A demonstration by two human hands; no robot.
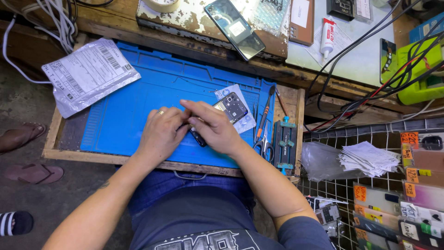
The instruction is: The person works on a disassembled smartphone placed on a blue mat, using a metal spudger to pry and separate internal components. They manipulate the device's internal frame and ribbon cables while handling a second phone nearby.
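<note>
Both my hands meet over a blue work mat (125, 115). My left hand (162, 132), with a ring on one finger, and my right hand (212, 127) together grip a small dark phone (199, 138), most of it hidden under my fingers. Just beyond my right hand lies a dark phone frame with exposed inner parts (232, 106) on a pale sheet. What my fingertips pinch is hidden.
A silver mailing bag with a label (88, 74) lies at the mat's left. Scissors (263, 146), an orange-handled tool (264, 118) and a blue clamp jig (285, 143) sit right of the mat. A phone with a glossy back (235, 28) and tangled cables (370, 83) lie behind.
</note>
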